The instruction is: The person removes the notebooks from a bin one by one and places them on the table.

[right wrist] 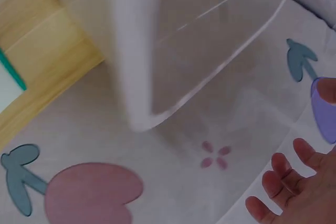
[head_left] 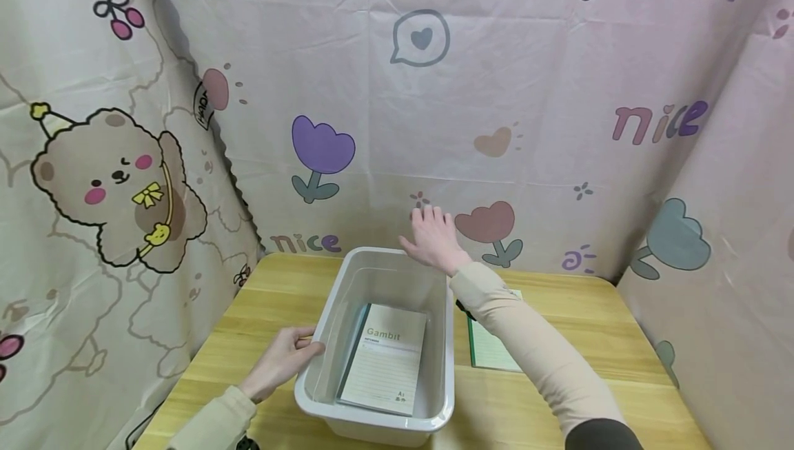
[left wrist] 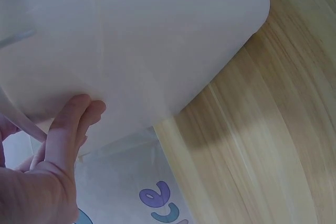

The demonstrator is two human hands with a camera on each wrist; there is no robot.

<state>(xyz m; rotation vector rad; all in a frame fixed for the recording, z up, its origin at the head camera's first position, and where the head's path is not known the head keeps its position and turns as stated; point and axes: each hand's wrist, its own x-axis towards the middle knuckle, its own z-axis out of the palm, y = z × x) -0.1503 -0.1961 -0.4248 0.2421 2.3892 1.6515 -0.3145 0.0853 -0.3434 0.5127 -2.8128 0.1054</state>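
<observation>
A light grey plastic bin [head_left: 380,424] stands on the wooden table, and inside it lies a notebook [head_left: 384,360] with "Gambit" on its cover. My left hand [head_left: 282,360] grips the bin's left rim, thumb on top; in the left wrist view its fingers [left wrist: 68,124] lie against the bin's outer wall. Raised above the bin's far right corner is my right hand [head_left: 432,238], fingers spread and holding nothing. The right wrist view shows that hand [right wrist: 299,187] apart from the bin's rim [right wrist: 137,77]. Right of the bin, partly under my right forearm, a green-edged notebook [head_left: 493,345] lies on the table.
The wooden table [head_left: 558,374] extends on both sides of the bin. A printed curtain [head_left: 384,112] hangs close behind its back edge and along both sides. A dark cable [head_left: 141,426] runs by the table's left edge.
</observation>
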